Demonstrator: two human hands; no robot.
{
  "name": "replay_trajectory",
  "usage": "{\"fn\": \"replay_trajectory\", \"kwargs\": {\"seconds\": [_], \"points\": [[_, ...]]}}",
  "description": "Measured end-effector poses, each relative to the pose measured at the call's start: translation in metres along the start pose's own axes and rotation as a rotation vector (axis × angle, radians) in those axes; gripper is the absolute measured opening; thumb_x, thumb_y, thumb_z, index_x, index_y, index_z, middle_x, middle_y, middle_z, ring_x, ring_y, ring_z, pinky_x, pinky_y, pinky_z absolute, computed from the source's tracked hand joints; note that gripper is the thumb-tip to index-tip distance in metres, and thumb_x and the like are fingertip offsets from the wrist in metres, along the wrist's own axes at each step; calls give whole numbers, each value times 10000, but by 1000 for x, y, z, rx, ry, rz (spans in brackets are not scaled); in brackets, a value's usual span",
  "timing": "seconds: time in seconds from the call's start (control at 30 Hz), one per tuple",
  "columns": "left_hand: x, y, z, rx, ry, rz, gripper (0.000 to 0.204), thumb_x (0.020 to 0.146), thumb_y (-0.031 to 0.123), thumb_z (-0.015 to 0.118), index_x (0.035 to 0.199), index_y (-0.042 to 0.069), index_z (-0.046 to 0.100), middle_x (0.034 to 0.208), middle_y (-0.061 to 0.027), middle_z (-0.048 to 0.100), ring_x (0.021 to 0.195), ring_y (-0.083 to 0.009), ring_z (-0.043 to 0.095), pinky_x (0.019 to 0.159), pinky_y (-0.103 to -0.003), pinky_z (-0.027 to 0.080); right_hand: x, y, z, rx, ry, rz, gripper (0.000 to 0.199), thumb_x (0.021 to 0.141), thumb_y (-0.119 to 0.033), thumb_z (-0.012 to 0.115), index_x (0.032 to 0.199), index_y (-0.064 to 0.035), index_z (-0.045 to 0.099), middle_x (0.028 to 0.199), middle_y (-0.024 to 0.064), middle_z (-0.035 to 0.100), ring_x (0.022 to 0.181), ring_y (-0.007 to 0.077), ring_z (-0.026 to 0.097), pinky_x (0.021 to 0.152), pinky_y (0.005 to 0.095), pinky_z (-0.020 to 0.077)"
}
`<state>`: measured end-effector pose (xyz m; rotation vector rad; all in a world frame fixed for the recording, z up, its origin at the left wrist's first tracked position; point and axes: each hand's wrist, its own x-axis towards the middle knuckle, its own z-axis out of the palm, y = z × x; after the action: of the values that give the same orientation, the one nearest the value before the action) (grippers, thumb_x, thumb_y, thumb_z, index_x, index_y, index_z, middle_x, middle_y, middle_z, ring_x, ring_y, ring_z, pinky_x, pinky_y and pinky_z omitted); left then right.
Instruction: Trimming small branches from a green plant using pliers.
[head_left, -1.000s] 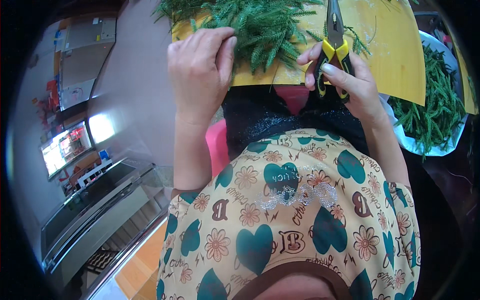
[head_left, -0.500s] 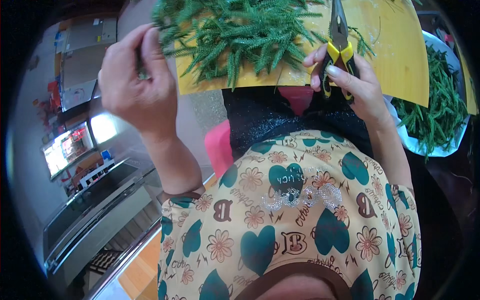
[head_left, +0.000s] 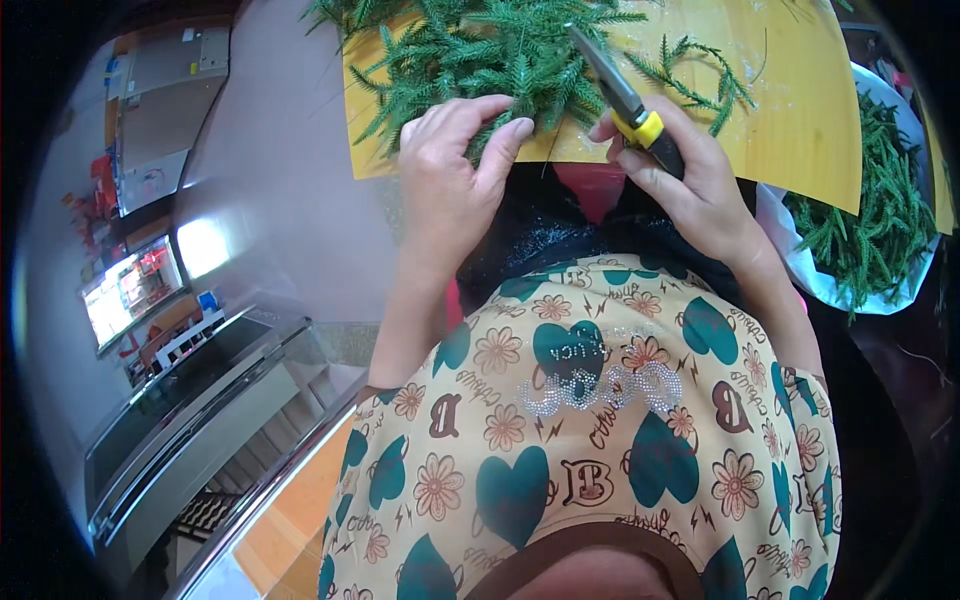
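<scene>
A heap of green artificial pine sprigs (head_left: 500, 60) lies on the yellow board (head_left: 800, 110) in front of me. At the near edge of the heap is my left hand (head_left: 450, 170), its thumb and forefinger apart beside the sprigs, and nothing shows between them. My right hand (head_left: 700, 185) grips long-nose pliers (head_left: 625, 100) by their yellow and black handles, the jaws pointing up and left over the heap's right side. Past the pliers, a thin sprig bent into a loop (head_left: 735, 85) rests on the board.
At the right, a white bag-lined container (head_left: 800, 235) holds more green sprigs (head_left: 860, 220). A glass-topped cabinet (head_left: 200, 400) stands at the lower left, beside a bright window (head_left: 135, 295). Boxes (head_left: 170, 110) are farther left. My lap is just below the board's near edge.
My left hand has come from the far left, raised beside the heap, rightward to the heap's near edge. The pliers have swung from upright to leaning left.
</scene>
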<state>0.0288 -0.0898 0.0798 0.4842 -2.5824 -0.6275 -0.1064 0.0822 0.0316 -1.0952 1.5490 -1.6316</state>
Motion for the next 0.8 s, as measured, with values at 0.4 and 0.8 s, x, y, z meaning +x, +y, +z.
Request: {"fn": "replay_trajectory", "kwargs": {"seconds": [0.4, 0.8], "points": [[-12, 12, -3, -571, 19, -425, 279, 851, 147, 675, 1056, -3, 559, 830, -79, 660, 745, -127, 604, 658, -256, 468, -3, -4, 1, -673, 204, -261, 368, 767, 3, 651, 1116, -45, 546, 990, 149, 600, 844, 345, 594, 697, 342, 487], [-21, 21, -22, -907, -18, -566, 293, 838, 43, 670, 1066, -36, 504, 958, -122, 656, 884, -150, 641, 765, -238, 494, -4, -5, 10, -720, 72, -191, 523, 694, 57, 654, 1179, -66, 503, 1067, 159, 580, 893, 365, 601, 720, 404, 501]]}}
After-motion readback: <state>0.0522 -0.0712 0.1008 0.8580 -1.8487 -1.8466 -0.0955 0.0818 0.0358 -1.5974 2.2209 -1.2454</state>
